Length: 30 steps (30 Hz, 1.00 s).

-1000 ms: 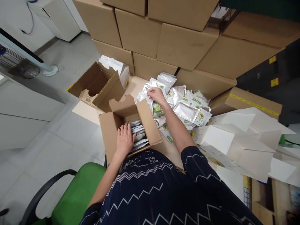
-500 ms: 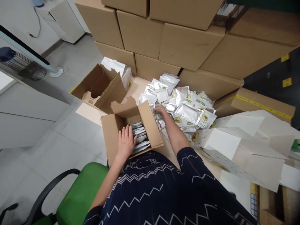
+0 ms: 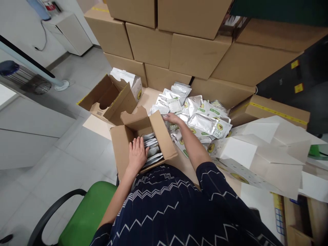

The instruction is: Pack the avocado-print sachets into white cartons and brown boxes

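An open cardboard box (image 3: 120, 147) stands against my front, with a row of flat sachets (image 3: 153, 147) upright inside it. My left hand (image 3: 138, 154) lies over the left part of that row, fingers stretched out and holding nothing. Just beyond the box's right flap (image 3: 162, 135), my right hand (image 3: 173, 118) is at the near left edge of a loose pile of silver and white sachets (image 3: 202, 121). Its fingers look closed on a sachet there, though the flap and the pile partly hide the fingertips. Some sachets carry an avocado print.
Another open cardboard box (image 3: 123, 102) is at the left, before a white printed carton (image 3: 137, 89). Stacked cardboard boxes (image 3: 148, 41) wall off the back. Unfolded white cartons (image 3: 269, 147) crowd the right side. A green chair (image 3: 87, 212) is at lower left.
The view has shifted slightly. My right hand has barely moved at the pile's edge, its fingers now pointing more to the left behind the flap. My left hand stays on the boxed sachets.
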Each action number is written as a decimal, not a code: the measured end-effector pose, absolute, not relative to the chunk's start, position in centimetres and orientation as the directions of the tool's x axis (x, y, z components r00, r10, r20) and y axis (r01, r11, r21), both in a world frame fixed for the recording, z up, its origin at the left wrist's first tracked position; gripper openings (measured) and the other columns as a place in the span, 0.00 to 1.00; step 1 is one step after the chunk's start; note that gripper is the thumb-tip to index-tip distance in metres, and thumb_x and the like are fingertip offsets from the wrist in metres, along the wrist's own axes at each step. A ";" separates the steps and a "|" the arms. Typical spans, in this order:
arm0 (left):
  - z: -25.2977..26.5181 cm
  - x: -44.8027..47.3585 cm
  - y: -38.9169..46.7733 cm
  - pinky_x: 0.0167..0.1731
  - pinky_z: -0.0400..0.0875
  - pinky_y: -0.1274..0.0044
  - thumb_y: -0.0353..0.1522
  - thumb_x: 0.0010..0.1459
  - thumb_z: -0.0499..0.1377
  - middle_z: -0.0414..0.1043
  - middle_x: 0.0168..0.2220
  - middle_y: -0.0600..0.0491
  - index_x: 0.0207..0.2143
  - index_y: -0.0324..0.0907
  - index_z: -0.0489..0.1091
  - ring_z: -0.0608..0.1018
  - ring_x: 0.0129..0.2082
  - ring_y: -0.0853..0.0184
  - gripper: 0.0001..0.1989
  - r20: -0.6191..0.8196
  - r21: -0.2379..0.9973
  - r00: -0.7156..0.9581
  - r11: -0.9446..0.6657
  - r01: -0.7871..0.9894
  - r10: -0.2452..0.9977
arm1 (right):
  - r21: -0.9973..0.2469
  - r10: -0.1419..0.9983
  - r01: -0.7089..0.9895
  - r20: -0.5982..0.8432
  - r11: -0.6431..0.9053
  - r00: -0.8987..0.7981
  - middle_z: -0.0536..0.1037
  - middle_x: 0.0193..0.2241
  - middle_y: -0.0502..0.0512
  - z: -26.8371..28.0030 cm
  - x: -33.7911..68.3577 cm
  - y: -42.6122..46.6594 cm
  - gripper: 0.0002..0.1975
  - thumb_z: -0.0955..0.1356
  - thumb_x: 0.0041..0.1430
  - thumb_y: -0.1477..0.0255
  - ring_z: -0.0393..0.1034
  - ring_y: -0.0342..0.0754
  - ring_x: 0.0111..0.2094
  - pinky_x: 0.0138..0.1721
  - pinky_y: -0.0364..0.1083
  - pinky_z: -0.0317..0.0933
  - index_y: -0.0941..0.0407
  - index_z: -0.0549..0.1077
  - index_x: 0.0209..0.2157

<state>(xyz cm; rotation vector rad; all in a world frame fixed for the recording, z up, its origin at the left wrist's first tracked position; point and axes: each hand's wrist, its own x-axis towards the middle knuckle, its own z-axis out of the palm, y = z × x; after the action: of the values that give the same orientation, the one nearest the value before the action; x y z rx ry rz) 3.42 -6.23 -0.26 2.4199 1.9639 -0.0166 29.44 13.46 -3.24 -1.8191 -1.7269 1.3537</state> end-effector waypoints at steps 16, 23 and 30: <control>0.1 3.7 -6.6 0.66 0.54 0.53 0.40 0.68 0.47 0.59 0.67 0.34 0.67 0.26 0.57 0.61 0.67 0.45 0.32 -0.059 0.049 0.207 -0.204 0.978 0.977 | -0.885 0.902 0.345 0.163 0.313 -0.400 0.75 0.26 0.50 12.9 27.4 8.3 0.14 0.68 0.62 0.62 0.71 0.43 0.29 0.35 0.42 0.63 0.59 0.76 0.34; -0.1 3.7 -6.7 0.66 0.54 0.55 0.40 0.68 0.46 0.60 0.66 0.34 0.66 0.27 0.57 0.62 0.67 0.45 0.32 -0.044 0.064 0.202 -0.199 0.978 0.978 | -0.488 0.752 0.712 -0.157 0.504 -0.640 0.82 0.39 0.59 8.8 18.6 8.4 0.13 0.62 0.63 0.77 0.73 0.48 0.41 0.39 0.41 0.56 0.59 0.79 0.38; -0.1 3.9 -6.7 0.66 0.54 0.55 0.40 0.67 0.47 0.60 0.66 0.33 0.66 0.27 0.58 0.63 0.67 0.46 0.32 -0.061 0.100 0.192 -0.186 0.978 0.979 | -0.290 0.510 0.709 -0.529 0.642 -0.678 0.81 0.47 0.64 5.7 14.9 10.2 0.20 0.67 0.53 0.83 0.76 0.52 0.42 0.38 0.43 0.61 0.62 0.80 0.47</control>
<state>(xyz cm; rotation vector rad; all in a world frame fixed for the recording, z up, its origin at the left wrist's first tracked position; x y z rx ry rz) 3.89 -6.71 -0.07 2.3334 1.9261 0.0255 14.88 10.24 5.67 -1.2526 -3.2045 0.8867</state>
